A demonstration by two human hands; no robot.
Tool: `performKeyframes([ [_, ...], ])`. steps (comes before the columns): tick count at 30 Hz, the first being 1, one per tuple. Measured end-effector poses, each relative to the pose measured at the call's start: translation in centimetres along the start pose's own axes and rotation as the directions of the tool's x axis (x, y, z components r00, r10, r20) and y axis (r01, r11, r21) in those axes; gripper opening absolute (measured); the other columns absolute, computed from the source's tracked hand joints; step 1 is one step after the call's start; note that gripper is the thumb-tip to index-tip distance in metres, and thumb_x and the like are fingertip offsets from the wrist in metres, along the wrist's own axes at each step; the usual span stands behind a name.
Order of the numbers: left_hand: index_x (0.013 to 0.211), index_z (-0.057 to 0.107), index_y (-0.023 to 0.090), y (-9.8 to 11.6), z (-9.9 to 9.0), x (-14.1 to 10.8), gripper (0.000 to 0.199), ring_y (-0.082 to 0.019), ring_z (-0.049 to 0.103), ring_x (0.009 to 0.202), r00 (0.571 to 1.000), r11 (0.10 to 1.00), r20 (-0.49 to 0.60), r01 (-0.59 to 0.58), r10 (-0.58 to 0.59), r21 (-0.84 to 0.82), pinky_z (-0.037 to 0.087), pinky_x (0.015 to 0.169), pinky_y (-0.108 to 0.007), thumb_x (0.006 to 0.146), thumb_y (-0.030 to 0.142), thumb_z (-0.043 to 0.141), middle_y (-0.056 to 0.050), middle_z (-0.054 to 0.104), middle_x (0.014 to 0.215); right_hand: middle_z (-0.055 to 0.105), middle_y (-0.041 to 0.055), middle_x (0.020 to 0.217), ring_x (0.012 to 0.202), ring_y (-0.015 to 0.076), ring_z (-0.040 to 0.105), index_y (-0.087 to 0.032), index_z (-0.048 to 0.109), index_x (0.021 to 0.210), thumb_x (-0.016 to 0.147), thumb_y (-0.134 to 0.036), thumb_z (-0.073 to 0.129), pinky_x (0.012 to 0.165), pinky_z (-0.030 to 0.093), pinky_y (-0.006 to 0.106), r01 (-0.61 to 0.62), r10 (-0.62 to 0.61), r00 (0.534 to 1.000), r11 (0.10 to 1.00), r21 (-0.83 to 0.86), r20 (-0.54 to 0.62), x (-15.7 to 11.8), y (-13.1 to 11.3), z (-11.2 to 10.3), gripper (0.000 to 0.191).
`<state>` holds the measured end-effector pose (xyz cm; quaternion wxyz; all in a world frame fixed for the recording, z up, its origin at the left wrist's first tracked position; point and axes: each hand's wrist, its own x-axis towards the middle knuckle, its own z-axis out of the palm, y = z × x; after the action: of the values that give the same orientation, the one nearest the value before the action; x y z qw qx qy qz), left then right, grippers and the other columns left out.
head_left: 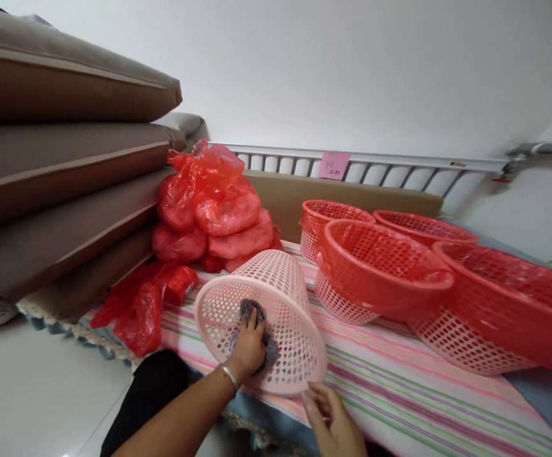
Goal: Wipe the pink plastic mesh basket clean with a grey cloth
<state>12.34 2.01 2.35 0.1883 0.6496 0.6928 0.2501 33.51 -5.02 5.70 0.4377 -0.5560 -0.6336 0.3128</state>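
Observation:
A pale pink perforated plastic basket [283, 273] lies tipped on its side, its mouth facing me. My left hand [250, 343], with a bracelet at the wrist, reaches into it. Its fingers hold a crumpled grey cloth [270, 352] against the inside wall. At the lower right of the rim, my right hand [330, 416] has its curled fingers on the basket's edge. Under the basket is a striped cloth [390, 368]. A loose red plastic bag [145, 311] and a red roll [181, 284] lie to the left.
Several pink baskets lined with red bags [385, 266] stand at the right. Knotted red bags [219, 216] are piled behind the basket. Stacked brown cushions [66, 152] rise at the left. A radiator [276, 164] with a pink note [334, 165] runs along the wall.

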Motion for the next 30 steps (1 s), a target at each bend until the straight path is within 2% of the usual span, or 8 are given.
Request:
performKeyframes([
  [6,0.113,0.068,0.010,-1.0,-1.1,0.2,0.035,-0.039,0.045,0.135,0.999,0.999,-0.038,-0.025,0.026,0.038,0.031,0.115,-0.049,0.087,0.031,0.057,-0.026,0.041,0.153,0.066,0.0013,0.062,0.060,0.0217,0.063,-0.026,0.055,0.063,0.077,-0.067,0.054,0.059,0.048,0.029,-0.085,0.095,0.991,0.991,-0.106,0.090,1.3,0.4,2.1,0.043],
  [10,0.105,0.068,0.011,-1.6,-1.2,0.5,0.027,-0.037,0.049,0.130,0.996,0.997,-0.067,-0.052,0.056,0.061,0.033,0.113,-0.048,0.088,0.026,0.055,-0.024,0.048,0.147,0.073,0.0041,0.070,0.065,0.0254,0.070,-0.024,0.064,0.086,0.074,-0.058,0.058,0.058,0.050,0.030,-0.163,0.166,0.983,0.986,-0.048,0.081,1.6,1.8,4.3,0.037],
  [14,0.102,0.067,0.014,-1.8,-0.7,0.6,0.023,-0.033,0.051,0.129,0.994,0.995,-0.068,-0.076,0.080,0.065,0.035,0.112,-0.047,0.086,0.016,0.051,-0.020,0.053,0.142,0.077,0.0135,0.091,0.090,0.0318,0.072,-0.018,0.069,0.098,0.073,-0.053,0.053,0.076,0.055,0.035,-0.140,0.127,0.983,0.986,0.091,0.134,4.0,2.3,5.7,0.045],
  [18,0.100,0.068,0.018,-1.7,-0.7,-0.4,0.034,-0.027,0.056,0.123,0.987,0.986,0.027,-0.159,0.158,0.055,0.041,0.108,-0.040,0.078,0.003,0.046,-0.013,0.059,0.138,0.077,0.0079,0.088,0.085,0.0302,0.072,-0.019,0.070,0.111,0.068,-0.040,0.052,0.075,0.055,0.037,-0.100,0.089,0.988,0.992,0.083,0.124,8.5,2.0,3.4,0.051],
  [21,0.102,0.069,0.018,-1.8,-1.0,-1.0,0.038,-0.027,0.055,0.125,0.979,0.979,0.077,-0.195,0.191,0.055,0.041,0.109,-0.039,0.076,0.002,0.046,-0.012,0.058,0.141,0.077,0.0065,0.094,0.090,0.0291,0.071,-0.020,0.067,0.119,0.069,-0.041,0.054,0.082,0.054,0.038,-0.064,0.058,0.996,0.994,0.086,0.069,9.9,2.2,2.3,0.056],
  [24,0.112,0.069,0.016,-2.1,-1.0,-1.1,0.050,-0.029,0.052,0.130,0.978,0.979,0.087,-0.195,0.189,0.062,0.039,0.111,-0.041,0.073,-0.002,0.044,-0.014,0.055,0.144,0.076,0.0112,0.097,0.094,0.0307,0.071,-0.017,0.070,0.110,0.069,-0.049,0.059,0.085,0.055,0.039,-0.153,0.143,0.988,0.967,0.204,0.066,8.7,3.3,3.4,0.053],
  [27,0.131,0.060,0.015,-2.1,-0.6,-1.3,0.071,-0.027,0.048,0.135,0.981,0.980,0.073,-0.185,0.180,0.067,0.036,0.115,-0.043,0.066,-0.007,0.042,-0.015,0.051,0.147,0.077,0.0128,0.088,0.088,0.0325,0.072,-0.016,0.072,0.092,0.061,-0.048,0.067,0.079,0.057,0.040,-0.333,0.282,0.940,0.881,0.337,0.191,6.9,4.5,5.6,0.044],
  [30,0.140,0.052,0.014,-1.7,-0.8,-1.4,0.081,-0.025,0.047,0.135,0.982,0.981,0.049,-0.183,0.180,0.070,0.035,0.117,-0.042,0.062,-0.008,0.043,-0.015,0.052,0.146,0.077,0.0118,0.088,0.087,0.0315,0.072,-0.016,0.072,0.088,0.057,-0.045,0.068,0.078,0.058,0.040,-0.402,0.319,0.912,0.820,0.408,0.259,6.2,5.1,7.1,0.043],
])
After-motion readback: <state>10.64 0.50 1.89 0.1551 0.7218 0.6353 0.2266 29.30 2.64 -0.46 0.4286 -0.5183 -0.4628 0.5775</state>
